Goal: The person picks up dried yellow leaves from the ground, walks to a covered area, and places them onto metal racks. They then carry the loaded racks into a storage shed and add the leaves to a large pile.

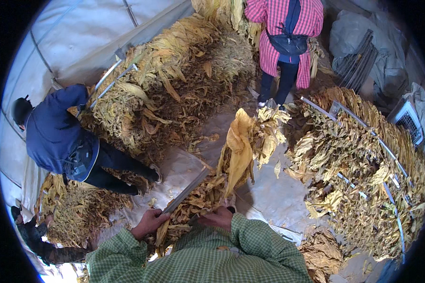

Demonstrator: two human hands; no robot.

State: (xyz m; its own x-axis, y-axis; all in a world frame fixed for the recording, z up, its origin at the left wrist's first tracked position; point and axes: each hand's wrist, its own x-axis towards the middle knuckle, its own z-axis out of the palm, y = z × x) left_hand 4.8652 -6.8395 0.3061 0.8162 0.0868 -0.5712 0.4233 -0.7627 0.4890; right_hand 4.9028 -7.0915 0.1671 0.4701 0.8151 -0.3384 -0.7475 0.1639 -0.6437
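Observation:
My left hand (151,223) is closed round the near end of a flat grey metal bar (188,189), which slants away up to the right. Beneath and beside the bar lies a heap of dried tobacco leaves (195,200), brown and yellow, right in front of my body. At the heap's near right side is my right hand (217,218), its fingers curled inward against the leaves; what they hold, if anything, is hidden. Farther off, a large yellow tobacco leaf (240,134) stands up from a bunch of paler leaves (270,132).
A person in dark blue (61,132) bends over leaves at the left; another in a pink checked shirt (293,28) stands at the far side. Big leaf piles (170,70) lie far left and another leaf pile (363,165) with metal bars lies right. Pale sheeting (274,198) covers the floor.

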